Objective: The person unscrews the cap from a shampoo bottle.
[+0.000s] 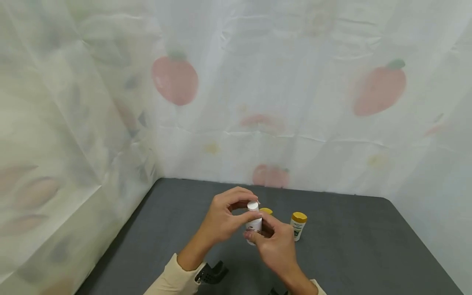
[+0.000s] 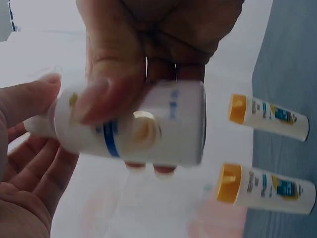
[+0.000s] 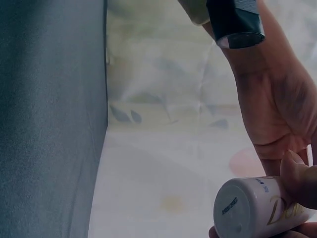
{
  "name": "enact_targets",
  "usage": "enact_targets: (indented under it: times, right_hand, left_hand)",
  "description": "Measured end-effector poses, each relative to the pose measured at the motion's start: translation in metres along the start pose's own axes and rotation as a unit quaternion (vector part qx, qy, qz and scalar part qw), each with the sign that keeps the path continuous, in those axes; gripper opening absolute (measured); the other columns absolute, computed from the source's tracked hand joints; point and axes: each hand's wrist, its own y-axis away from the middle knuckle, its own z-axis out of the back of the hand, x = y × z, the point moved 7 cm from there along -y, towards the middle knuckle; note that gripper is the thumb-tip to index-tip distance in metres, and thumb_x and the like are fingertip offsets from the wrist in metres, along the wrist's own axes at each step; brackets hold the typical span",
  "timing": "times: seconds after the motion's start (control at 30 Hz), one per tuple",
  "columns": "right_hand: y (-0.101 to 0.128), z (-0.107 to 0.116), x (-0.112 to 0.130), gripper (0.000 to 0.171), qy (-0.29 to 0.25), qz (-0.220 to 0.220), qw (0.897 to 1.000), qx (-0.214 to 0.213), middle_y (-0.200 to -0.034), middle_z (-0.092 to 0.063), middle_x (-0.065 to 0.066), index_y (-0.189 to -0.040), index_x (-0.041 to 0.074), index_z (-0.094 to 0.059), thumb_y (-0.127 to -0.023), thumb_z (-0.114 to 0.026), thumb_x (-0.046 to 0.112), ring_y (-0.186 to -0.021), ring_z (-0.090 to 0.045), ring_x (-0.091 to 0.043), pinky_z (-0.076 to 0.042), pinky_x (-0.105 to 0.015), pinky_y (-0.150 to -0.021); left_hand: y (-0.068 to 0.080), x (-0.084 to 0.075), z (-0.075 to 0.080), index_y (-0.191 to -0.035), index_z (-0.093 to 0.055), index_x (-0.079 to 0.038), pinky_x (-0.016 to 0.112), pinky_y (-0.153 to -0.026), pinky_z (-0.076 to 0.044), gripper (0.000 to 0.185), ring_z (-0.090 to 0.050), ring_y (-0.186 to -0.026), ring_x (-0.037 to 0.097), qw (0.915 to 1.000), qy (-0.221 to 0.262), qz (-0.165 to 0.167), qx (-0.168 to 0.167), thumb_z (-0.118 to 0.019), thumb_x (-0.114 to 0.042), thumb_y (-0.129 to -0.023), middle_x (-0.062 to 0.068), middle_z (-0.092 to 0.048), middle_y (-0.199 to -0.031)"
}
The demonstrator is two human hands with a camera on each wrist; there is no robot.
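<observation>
A small white bottle (image 1: 253, 225) with a narrower white cap (image 1: 253, 205) is held above the dark table, roughly upright. My left hand (image 1: 225, 215) has its thumb and fingers about the cap end. Lower down, my right hand (image 1: 275, 242) grips the bottle's body between thumb and fingers. In the left wrist view the white bottle (image 2: 173, 124) shows a blue band and a round cream picture. Its flat base and gold lettering face the right wrist view, where the bottle (image 3: 242, 208) is partly covered by the right thumb.
Two white bottles with yellow caps stand on the table (image 1: 354, 246): one bottle (image 1: 298, 226) right of my hands, another yellow-capped bottle (image 1: 266, 211) mostly hidden behind them. A pale fruit-print curtain (image 1: 295, 82) hangs behind the table. A black wrist camera (image 1: 212, 273) sits on the left forearm.
</observation>
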Motion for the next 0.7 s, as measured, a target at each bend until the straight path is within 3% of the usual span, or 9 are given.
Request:
enact_targets:
  times: [0.2, 0.47, 0.57, 0.7]
  right_hand:
    - [0.001, -0.005, 0.003, 0.044, 0.002, 0.036, 0.999, 0.003, -0.103, -0.082, -0.01, -0.12, 0.006, -0.077, -0.077, -0.088, 0.0, -0.09, -0.081, -0.018, -0.062, -0.022, -0.077]
    - [-0.001, -0.001, -0.001, 0.049, -0.009, 0.02, 1.0, 0.005, -0.107, -0.08, -0.015, -0.124, 0.004, -0.075, -0.077, -0.089, -0.001, -0.094, -0.08, -0.022, -0.064, -0.027, -0.077]
    - [0.001, 0.001, 0.0, 0.049, -0.007, 0.011, 1.0, -0.002, -0.106, -0.081, -0.014, -0.123, 0.005, -0.076, -0.076, -0.088, -0.003, -0.094, -0.08, -0.022, -0.064, -0.027, -0.077]
    - [0.005, 0.0, 0.002, 0.049, 0.0, 0.009, 1.0, 0.006, -0.104, -0.081, -0.01, -0.124, 0.01, -0.076, -0.078, -0.088, -0.001, -0.092, -0.081, -0.019, -0.064, -0.024, -0.077]
  left_hand:
    - [0.002, -0.008, -0.002, -0.103, -0.078, 0.002, 0.036, -0.086, -0.065, 0.016, -0.075, -0.104, 0.028, 0.9984, -0.009, -0.055, -0.002, -0.079, 0.005, -0.088, 0.021, -0.074, -0.111]
    - [0.011, -0.006, 0.003, -0.122, -0.074, -0.001, 0.032, -0.094, -0.063, 0.025, -0.072, -0.111, 0.023, 0.9989, -0.042, 0.004, 0.022, -0.069, 0.001, -0.098, 0.014, -0.069, -0.124]
    - [0.009, -0.006, 0.002, -0.12, -0.074, -0.003, 0.033, -0.093, -0.063, 0.023, -0.071, -0.107, 0.021, 0.9985, -0.05, 0.001, 0.025, -0.072, -0.002, -0.097, 0.012, -0.068, -0.121]
    - [0.005, -0.008, -0.003, -0.114, -0.076, -0.005, 0.033, -0.091, -0.064, 0.02, -0.071, -0.108, 0.022, 0.9983, -0.044, -0.028, 0.025, -0.074, -0.001, -0.095, 0.013, -0.068, -0.12]
